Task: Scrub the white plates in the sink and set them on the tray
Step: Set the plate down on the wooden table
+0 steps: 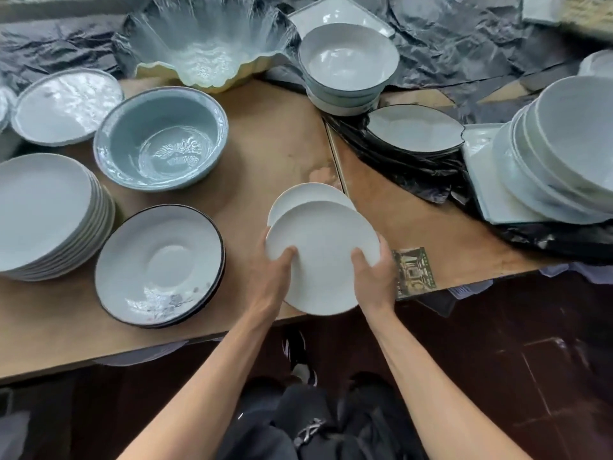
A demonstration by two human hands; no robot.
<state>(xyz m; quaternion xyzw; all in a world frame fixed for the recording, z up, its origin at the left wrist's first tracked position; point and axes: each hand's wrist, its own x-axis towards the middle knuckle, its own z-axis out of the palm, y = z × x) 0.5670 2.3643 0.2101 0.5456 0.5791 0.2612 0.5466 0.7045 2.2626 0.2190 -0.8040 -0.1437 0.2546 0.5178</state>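
Two white plates, stacked and offset, held over the table's near edge, left hand and right hand each gripping a rim, thumb on top; best carried level, since no sink or tray is visible.

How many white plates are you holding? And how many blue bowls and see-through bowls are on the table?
Held white plates: 2
Blue bowl: 1
See-through wavy bowl: 1
Total: 4
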